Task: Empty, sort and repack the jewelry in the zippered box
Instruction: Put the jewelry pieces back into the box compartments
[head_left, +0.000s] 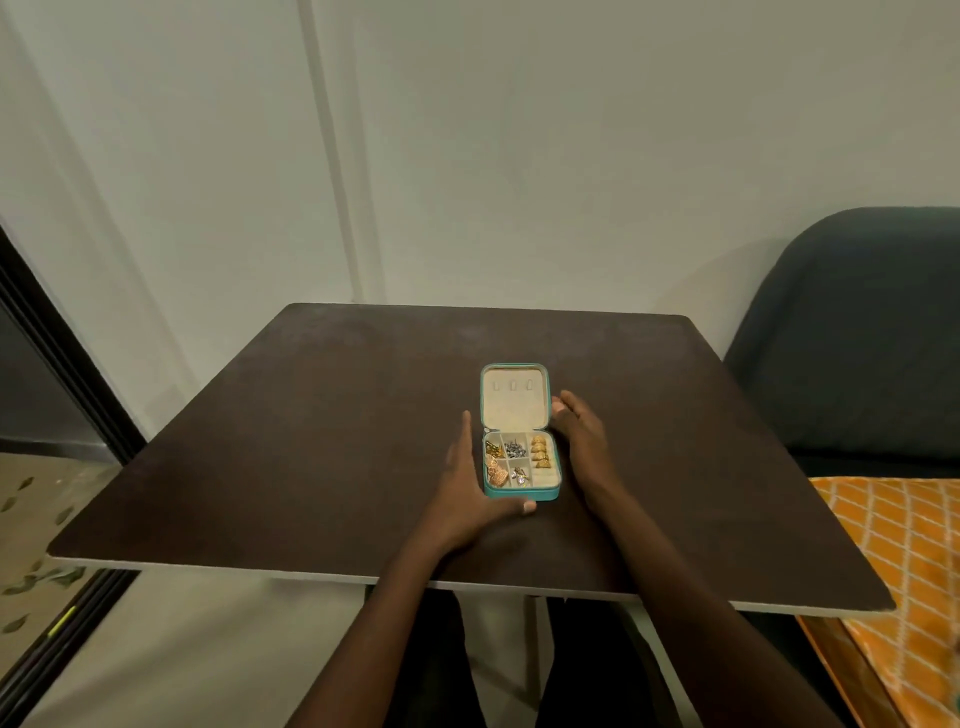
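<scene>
A small teal zippered jewelry box (522, 494) lies open in the middle of the dark brown table (311, 415), its beige-lined lid (514, 410) folded flat away from me. The beige compartments hold gold earrings (540, 450), small silver pieces (515, 448), gold chains (494, 450) and a rose-gold piece (497, 475). My left hand (467, 483) rests flat against the box's left side, thumb curled under its near edge. My right hand (584, 439) lies flat against the right side, fingertips at the lid's edge. Neither hand holds jewelry.
A dark grey upholstered chair (852, 332) stands at the right, beside an orange patterned cushion (904, 540). A pale wall rises behind the table. At the left is a dark door frame (57, 358) and a floor with scattered leaves.
</scene>
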